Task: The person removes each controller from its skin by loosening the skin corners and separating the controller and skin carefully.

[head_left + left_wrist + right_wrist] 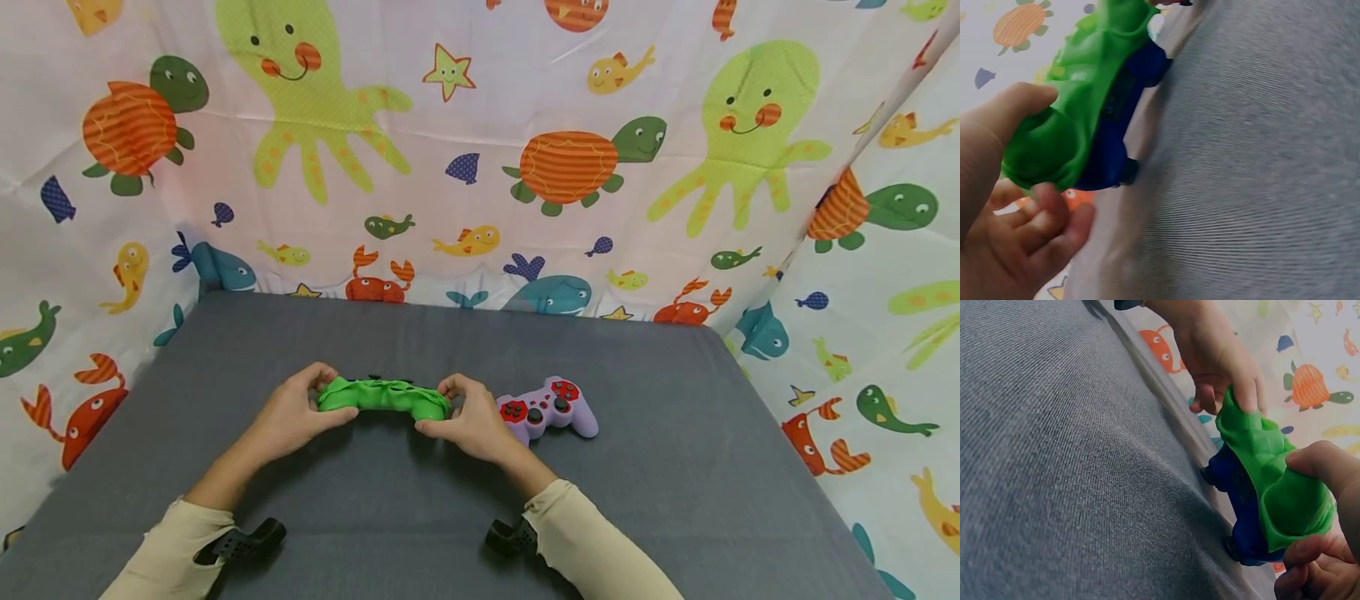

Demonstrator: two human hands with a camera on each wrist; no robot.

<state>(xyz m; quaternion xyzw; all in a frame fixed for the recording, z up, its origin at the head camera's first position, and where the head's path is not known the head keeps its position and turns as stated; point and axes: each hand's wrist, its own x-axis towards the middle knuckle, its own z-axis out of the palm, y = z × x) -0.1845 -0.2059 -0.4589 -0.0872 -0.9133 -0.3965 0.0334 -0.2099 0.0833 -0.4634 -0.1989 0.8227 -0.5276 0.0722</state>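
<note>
A green silicone controller cover (382, 395), wrinkled and bulging, is stretched over a blue game controller (1105, 156). In the wrist views the blue body shows along one side, with its dark thumbsticks facing the table. My left hand (292, 414) grips the left end, thumb on the green cover and fingers under its edge. At the opposite end my right hand (477, 421) pinches the cover between thumb and fingers. Both hands hold the pair above the table, shadows below. Just right of my right hand lies a lilac-covered controller (559, 410) with red button areas, partly hidden by that hand.
Grey cloth covers the table (675, 467). A white curtain (465, 108) printed with sea animals hangs behind it and along both sides. Dark straps (247, 540) stick out near both wrists, by the beige sleeves (600, 550).
</note>
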